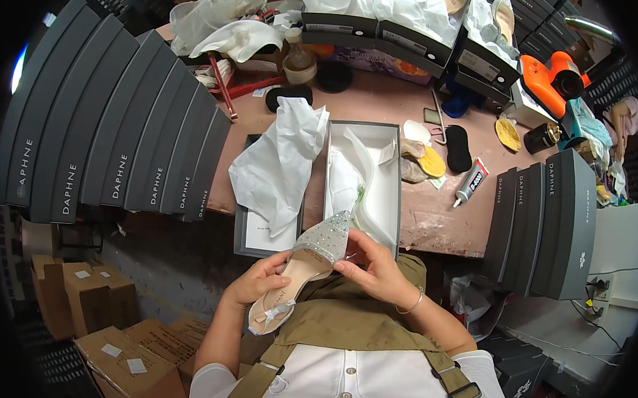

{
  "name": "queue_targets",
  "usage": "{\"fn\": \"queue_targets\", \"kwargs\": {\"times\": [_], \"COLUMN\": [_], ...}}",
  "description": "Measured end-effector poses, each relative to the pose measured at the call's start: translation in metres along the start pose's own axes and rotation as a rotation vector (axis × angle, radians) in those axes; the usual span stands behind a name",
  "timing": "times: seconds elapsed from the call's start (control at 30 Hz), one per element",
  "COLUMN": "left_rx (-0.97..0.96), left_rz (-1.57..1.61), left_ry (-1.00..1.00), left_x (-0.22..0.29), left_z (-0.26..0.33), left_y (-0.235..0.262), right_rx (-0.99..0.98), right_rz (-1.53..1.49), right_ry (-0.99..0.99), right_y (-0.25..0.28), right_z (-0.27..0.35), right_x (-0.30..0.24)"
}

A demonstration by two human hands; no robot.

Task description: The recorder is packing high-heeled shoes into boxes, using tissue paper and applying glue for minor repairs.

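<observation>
cluttered pink worktable (379,116), walled by stacks of grey shoe boxes (116,126), with an open box (386,202) at the near edge, white tissue paper (278,162) spilling beside it. out of the box already and up over the lap, a glittery pointed shoe (305,262), sole down, seemingly mid-inspection, not yet packed. left hand (255,285) curled under the heel end, right hand (373,262) pinching the sparkly toe, wrists bent inward.
</observation>
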State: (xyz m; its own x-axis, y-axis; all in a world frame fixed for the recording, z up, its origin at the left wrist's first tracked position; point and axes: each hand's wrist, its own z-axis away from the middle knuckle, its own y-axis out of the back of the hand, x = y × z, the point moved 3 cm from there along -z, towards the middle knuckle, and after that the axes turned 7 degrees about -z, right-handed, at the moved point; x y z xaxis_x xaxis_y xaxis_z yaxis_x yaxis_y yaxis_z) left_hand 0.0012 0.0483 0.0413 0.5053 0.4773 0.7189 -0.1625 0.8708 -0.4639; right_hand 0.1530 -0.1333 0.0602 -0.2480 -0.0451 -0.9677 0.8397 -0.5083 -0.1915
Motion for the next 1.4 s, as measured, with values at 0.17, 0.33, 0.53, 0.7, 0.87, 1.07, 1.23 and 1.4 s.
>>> {"fn": "queue_targets", "kwargs": {"times": [0.17, 0.33, 0.53, 0.7, 0.87, 1.07, 1.23, 1.4], "left_rx": [0.003, 0.122, 0.319, 0.384, 0.422, 0.420, 0.438, 0.466], "left_rz": [-0.027, -0.296, -0.680, -0.859, -0.933, -1.013, -1.034, -1.080], "left_ry": [0.019, -0.081, -0.182, -0.210, -0.245, -0.292, -0.329, -0.414], "left_x": [-0.001, -0.001, 0.009, 0.027, 0.034, 0.027, 0.026, 0.020], "left_z": [0.000, 0.005, 0.013, 0.019, 0.020, 0.015, 0.012, 0.011], "left_y": [0.003, 0.004, -0.005, -0.019, -0.028, -0.019, -0.020, -0.017], "right_rx": [0.004, -0.029, -0.023, -0.015, -0.002, -0.018, -0.006, 0.003], "right_rz": [-0.049, -0.130, -0.181, -0.217, -0.239, -0.061, 0.100, 0.251], "right_ry": [-0.009, -0.025, 0.028, 0.015, 0.024, 0.128, 0.182, 0.274], "right_y": [0.000, 0.002, 0.004, 0.004, 0.005, 0.003, 0.001, -0.003], "right_z": [0.000, 0.000, 0.000, 0.002, 0.003, 0.003, 0.005, 0.008], "right_x": [0.005, 0.010, 0.012, 0.009, 0.014, -0.001, -0.014, -0.022]}}
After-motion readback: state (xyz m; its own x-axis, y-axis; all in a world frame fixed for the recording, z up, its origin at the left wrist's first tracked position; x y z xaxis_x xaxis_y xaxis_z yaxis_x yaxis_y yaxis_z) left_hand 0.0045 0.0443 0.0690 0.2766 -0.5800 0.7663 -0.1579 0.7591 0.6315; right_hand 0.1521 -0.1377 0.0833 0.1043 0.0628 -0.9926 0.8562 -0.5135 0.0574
